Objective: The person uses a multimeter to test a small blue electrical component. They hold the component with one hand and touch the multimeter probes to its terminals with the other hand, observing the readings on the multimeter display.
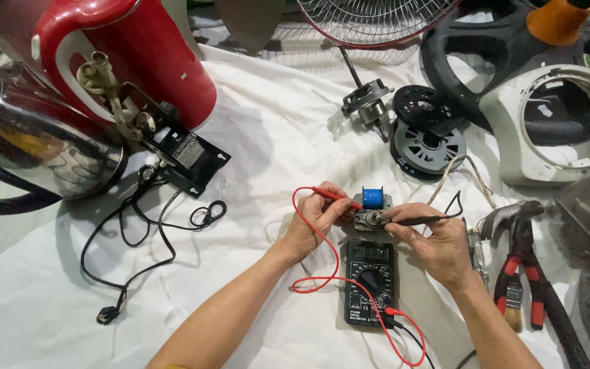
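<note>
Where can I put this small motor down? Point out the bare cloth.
Bare white cloth lies lower left, between the black cord and the left forearm. Another free patch sits top centre, between the red kettle and the fan motor parts. The right side is crowded: pliers, brush, hammer. The multimeter fills the middle.

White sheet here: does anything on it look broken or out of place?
Yes. A fan lies in pieces: its wire grille, black motor part and white housing ring are scattered apart on the white sheet above the hands.
</note>
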